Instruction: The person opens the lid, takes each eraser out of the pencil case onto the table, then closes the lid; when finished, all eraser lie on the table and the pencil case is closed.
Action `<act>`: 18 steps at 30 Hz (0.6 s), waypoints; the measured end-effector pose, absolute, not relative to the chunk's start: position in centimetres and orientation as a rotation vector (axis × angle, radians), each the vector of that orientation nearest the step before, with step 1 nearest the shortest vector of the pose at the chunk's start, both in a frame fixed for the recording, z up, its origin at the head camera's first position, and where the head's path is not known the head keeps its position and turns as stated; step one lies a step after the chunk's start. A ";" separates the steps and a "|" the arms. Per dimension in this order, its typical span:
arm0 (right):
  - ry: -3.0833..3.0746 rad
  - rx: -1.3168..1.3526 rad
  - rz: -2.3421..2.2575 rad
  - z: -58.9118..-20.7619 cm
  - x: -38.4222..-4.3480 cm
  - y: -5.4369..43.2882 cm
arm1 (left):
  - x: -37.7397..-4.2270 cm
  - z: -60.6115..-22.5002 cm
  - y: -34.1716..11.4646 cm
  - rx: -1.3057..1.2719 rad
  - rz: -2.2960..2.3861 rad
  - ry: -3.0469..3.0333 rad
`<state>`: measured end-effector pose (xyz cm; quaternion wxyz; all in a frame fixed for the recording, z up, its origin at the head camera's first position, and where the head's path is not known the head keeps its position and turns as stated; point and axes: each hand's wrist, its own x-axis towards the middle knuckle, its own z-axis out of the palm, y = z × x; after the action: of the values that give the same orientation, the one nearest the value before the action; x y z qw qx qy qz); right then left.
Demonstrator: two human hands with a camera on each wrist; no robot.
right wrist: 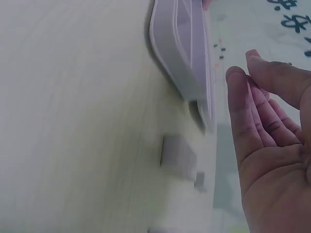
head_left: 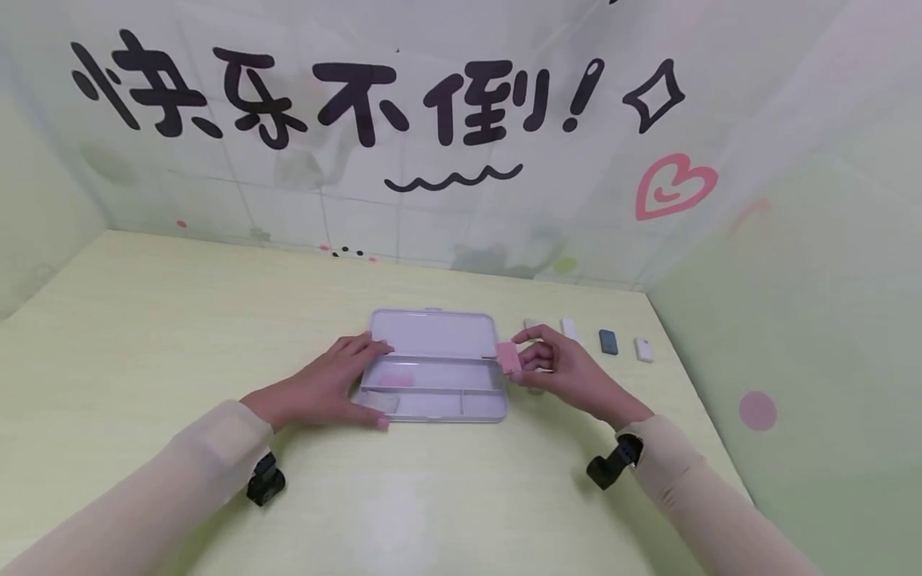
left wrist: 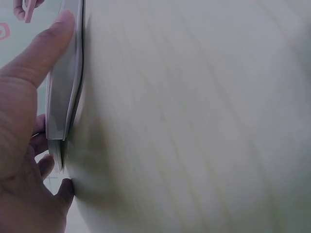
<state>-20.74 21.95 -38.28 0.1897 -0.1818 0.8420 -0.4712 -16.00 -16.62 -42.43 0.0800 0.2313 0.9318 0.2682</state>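
Four characters (head_left: 364, 108), 快乐不倒, above right fingers (right wrist: 242, 111) pinching a pink piece (head_left: 508, 357), left fingers (head_left: 370, 353) spread

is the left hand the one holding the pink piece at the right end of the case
No, the right hand pinches the pink piece, while the left hand is at the case's left end.

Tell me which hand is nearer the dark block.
Right. Your right hand, holding a pink block, is in front and left of the dark block; your left hand touches the left end of the box, farther away.
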 end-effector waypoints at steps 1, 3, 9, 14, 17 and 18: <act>2.376 -0.500 -1.337 -38.3 -20.6 22.7 | -16.1 -42.4 -16.6 0.691 0.795 2.785; 2.406 -0.481 -1.343 -38.4 -20.5 24.0 | -16.2 -42.4 -16.6 0.688 0.781 2.787; 2.460 -0.422 -1.344 -38.7 -20.3 27.1 | -15.9 -42.6 -17.2 0.659 0.766 2.805; 2.531 -0.366 -1.295 -38.9 -19.9 30.3 | -16.0 -42.5 -16.9 0.678 0.784 2.791; 2.576 -0.337 -1.249 -39.1 -19.6 32.2 | -16.1 -42.5 -16.7 0.684 0.797 2.785; 2.594 -0.333 -1.231 -39.2 -19.5 32.8 | -16.1 -42.5 -16.6 0.685 0.797 2.784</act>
<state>-19.49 32.81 -39.20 0.1252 -0.1141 0.8903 -0.4227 -16.13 -16.58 -42.49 0.0828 0.2292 0.9324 0.2670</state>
